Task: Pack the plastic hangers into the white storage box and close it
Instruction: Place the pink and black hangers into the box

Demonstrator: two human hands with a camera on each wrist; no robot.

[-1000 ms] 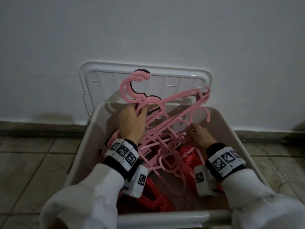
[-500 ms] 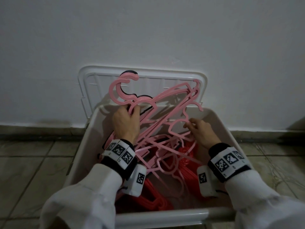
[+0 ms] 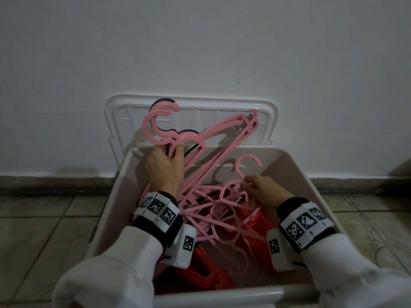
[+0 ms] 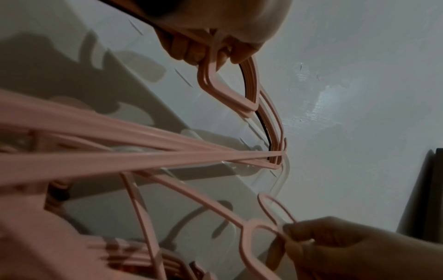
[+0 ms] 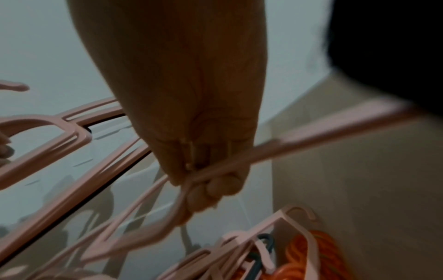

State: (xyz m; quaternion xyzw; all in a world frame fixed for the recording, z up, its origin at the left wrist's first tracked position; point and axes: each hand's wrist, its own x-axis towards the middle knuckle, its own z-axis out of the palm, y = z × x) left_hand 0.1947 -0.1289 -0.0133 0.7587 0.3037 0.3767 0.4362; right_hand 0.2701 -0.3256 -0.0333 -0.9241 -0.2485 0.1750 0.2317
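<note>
A white storage box (image 3: 295,174) stands open on the floor, its lid (image 3: 115,121) leaning on the wall behind. My left hand (image 3: 165,167) grips a bunch of pink hangers (image 3: 213,138) by their necks, their hooks and far ends sticking up above the box's back rim. In the left wrist view the same bunch (image 4: 263,106) runs from my curled fingers (image 4: 189,51). My right hand (image 3: 264,190) pinches the neck of a single pink hanger (image 3: 240,174) lying lower in the box; the right wrist view shows its fingers (image 5: 215,187) curled round that thin bar. Red hangers (image 3: 206,270) lie on the bottom.
The box sits against a white wall (image 3: 200,52) on a tiled floor (image 3: 44,230). A dark baseboard strip (image 3: 55,181) runs along the wall. An orange coil (image 5: 309,252) and a dark teal hook (image 5: 261,250) lie among the hangers inside the box.
Both hands have sunk with the pink hangers. The bunch in my left hand has tipped lower toward the box, and the single hanger's hook now lies below the back rim.
</note>
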